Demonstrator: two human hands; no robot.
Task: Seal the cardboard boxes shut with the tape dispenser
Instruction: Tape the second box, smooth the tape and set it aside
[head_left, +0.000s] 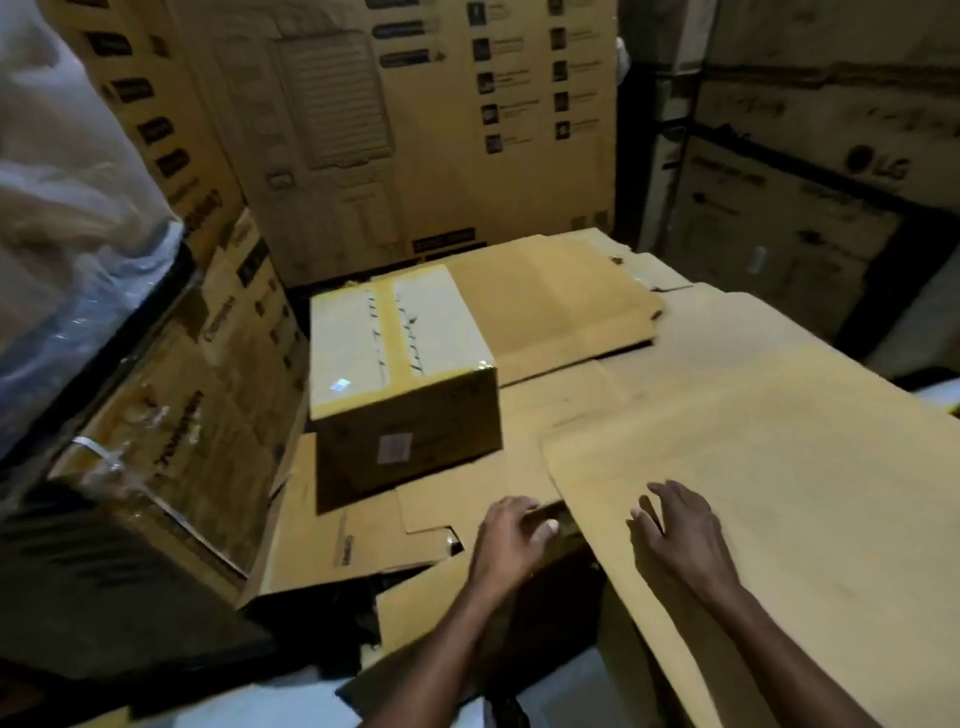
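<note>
Cardboard box (405, 384), rectangular, matte brown, sharp-edged.

On my feed: bare left hand (506, 545), bare right hand (680, 535).
I'm seeing the left forearm (434, 657) and right forearm (779, 649) now, lean, uncovered all the way to the bottom edge, a short-trimmed thumbnail (550, 527) catching light.

A taped-shut cardboard box (405, 384) sits upright on flattened cardboard sheets (727, 415).
</note>
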